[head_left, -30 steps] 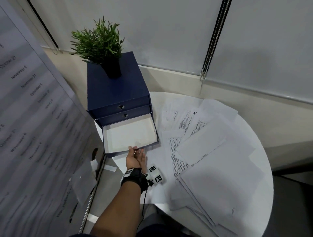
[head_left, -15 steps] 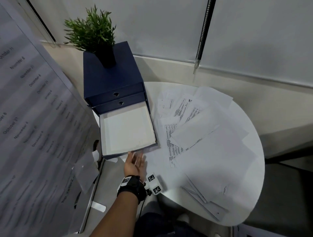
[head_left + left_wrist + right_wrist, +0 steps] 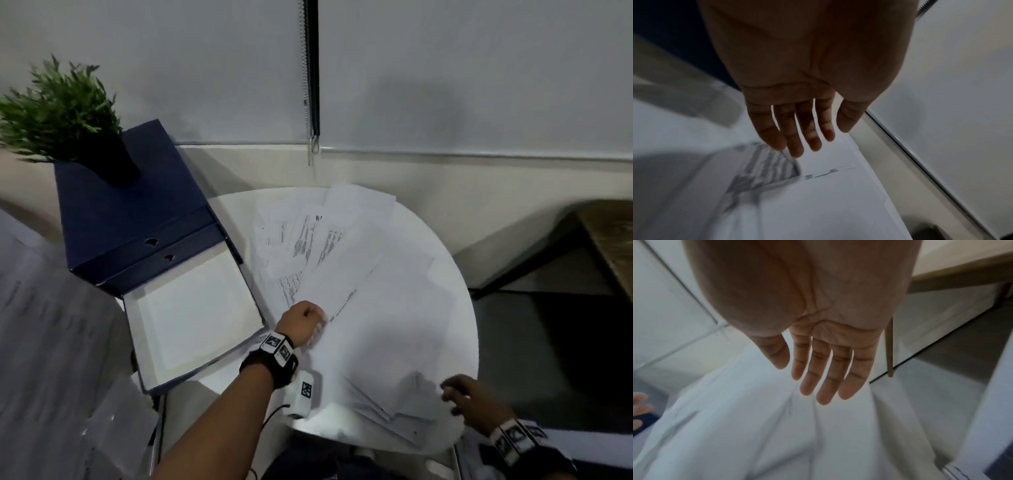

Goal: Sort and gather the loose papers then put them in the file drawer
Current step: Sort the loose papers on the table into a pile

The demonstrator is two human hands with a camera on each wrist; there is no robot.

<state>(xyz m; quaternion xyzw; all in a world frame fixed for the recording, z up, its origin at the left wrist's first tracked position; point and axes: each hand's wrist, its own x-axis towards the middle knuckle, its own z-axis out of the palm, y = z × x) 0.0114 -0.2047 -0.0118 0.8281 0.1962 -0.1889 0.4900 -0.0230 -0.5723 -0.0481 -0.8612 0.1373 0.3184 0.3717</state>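
Observation:
Loose white papers [image 3: 363, 294], some printed, lie fanned over the round white table [image 3: 459, 308]. The dark blue drawer box [image 3: 137, 219] stands at the left, its bottom drawer [image 3: 195, 318] pulled out and showing a white bottom. My left hand [image 3: 310, 320] is over the left edge of the papers, just right of the drawer. In the left wrist view its fingers [image 3: 795, 138] are straight above a printed sheet [image 3: 766, 170]. My right hand [image 3: 459, 394] is at the pile's near right edge, fingers [image 3: 826, 382] straight over blank sheets [image 3: 756, 426]. Neither hand holds anything.
A potted green plant [image 3: 65, 116] stands on top of the drawer box. A large printed sheet [image 3: 51, 342] hangs at the far left. A wooden table [image 3: 613, 246] stands to the right. The window blind's chain [image 3: 313, 102] hangs behind the round table.
My left hand left the drawer front and moved right to the papers. My right hand came into view at the pile's near edge. The view swung to the right.

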